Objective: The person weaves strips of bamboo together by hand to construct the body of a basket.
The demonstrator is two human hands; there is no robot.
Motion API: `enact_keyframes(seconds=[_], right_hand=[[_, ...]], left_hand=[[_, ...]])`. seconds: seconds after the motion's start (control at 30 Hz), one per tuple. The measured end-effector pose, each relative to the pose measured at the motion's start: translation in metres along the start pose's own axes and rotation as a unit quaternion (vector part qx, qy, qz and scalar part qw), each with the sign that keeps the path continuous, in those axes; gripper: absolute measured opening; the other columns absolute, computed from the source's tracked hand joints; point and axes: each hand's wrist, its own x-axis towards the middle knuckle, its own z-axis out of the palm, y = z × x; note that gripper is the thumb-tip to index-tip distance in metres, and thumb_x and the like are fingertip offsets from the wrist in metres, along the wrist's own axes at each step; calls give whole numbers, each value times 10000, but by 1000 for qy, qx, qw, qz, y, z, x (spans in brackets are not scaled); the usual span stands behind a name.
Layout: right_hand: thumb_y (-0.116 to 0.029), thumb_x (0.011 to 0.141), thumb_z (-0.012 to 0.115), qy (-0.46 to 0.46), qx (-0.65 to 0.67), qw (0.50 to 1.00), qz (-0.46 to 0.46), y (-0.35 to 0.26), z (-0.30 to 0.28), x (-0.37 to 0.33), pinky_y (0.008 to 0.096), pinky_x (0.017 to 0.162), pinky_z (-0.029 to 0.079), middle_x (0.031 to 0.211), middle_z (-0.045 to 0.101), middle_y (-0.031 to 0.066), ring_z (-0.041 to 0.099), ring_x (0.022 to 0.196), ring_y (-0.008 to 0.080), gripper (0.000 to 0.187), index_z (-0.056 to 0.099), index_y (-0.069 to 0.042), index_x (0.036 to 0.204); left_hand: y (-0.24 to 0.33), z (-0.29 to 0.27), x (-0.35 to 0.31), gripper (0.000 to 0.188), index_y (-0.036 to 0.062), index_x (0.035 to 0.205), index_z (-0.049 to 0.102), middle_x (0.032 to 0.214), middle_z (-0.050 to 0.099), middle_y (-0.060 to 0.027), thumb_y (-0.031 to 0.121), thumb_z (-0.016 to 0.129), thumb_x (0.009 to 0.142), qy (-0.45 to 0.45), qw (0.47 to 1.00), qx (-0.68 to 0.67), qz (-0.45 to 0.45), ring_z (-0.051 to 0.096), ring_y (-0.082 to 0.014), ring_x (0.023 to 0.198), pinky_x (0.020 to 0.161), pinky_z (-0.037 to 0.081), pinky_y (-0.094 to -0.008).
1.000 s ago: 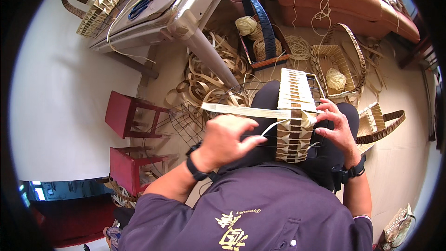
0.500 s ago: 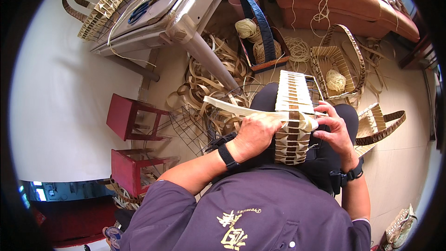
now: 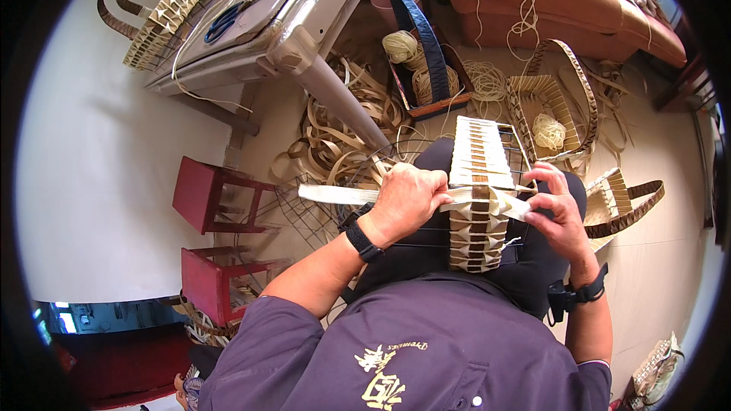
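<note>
A half-woven basket [image 3: 480, 237] of wire, cream strip and brown strip rests on my lap. Pale flat weaving strip [image 3: 339, 195] runs crosswise over it, its free end sticking out to the left. My left hand [image 3: 413, 192] pinches this strip just left of the basket. Beyond the right edge, my right hand [image 3: 557, 209] pinches the strip's other part between thumb and finger, the remaining fingers curled. Cream wraps cover the far section of the basket, while the near section shows folded cream points beside a brown centre band. Dark wire frame shows on both sides.
A table [image 3: 251, 38] with blue-handled scissors [image 3: 221, 24] stands at the upper left. Red stools [image 3: 202, 196] are at the left. Loose strips [image 3: 335, 137], a blue-handled basket [image 3: 438, 68] with twine balls and another basket [image 3: 525, 114] lie on the floor ahead. An orange sofa [image 3: 548, 0] stands behind.
My left hand has drawn back leftward from the basket with the strip, whose free end now reaches farther left. My right hand has shifted slightly right, pulling its part of the strip outward.
</note>
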Motion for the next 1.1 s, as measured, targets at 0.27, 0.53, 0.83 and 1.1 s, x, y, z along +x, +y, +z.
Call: enact_keyframes(seconds=[0.27,0.53,0.83,1.1], right_hand=[[-142,913,780,104,252,932,240,20,-70,-36,284,848,539,797,674,1,638,679,92,284,523,-114,797],[-141,892,799,-98,-7,994,-44,-4,6,28,478,1200,411,1377,724,74,589,1393,315,467,724,-114,1352],[-44,801,800,-86,-86,991,-48,-3,25,34,484,1214,367,1360,732,32,621,1337,253,593,746,-206,1369],[30,833,703,-75,-65,993,-57,1,23,33,470,1201,375,1308,757,38,643,1301,252,549,772,-182,1335]], left_hand=[[-5,-5,-2,214,79,833,692,764,689,-125,237,825,889,-14,999,-2,40,666,-368,764,749,516,-474],[-4,2,-8,114,88,966,757,795,705,-107,179,793,907,-5,998,-12,55,667,-354,791,801,512,-460],[-20,-10,-16,281,136,1217,773,813,658,-98,96,724,944,-37,996,-5,79,633,-328,780,772,488,-453],[-32,-6,-17,374,150,1311,745,799,623,-96,69,693,949,-45,991,25,126,608,-327,763,771,483,-442]])
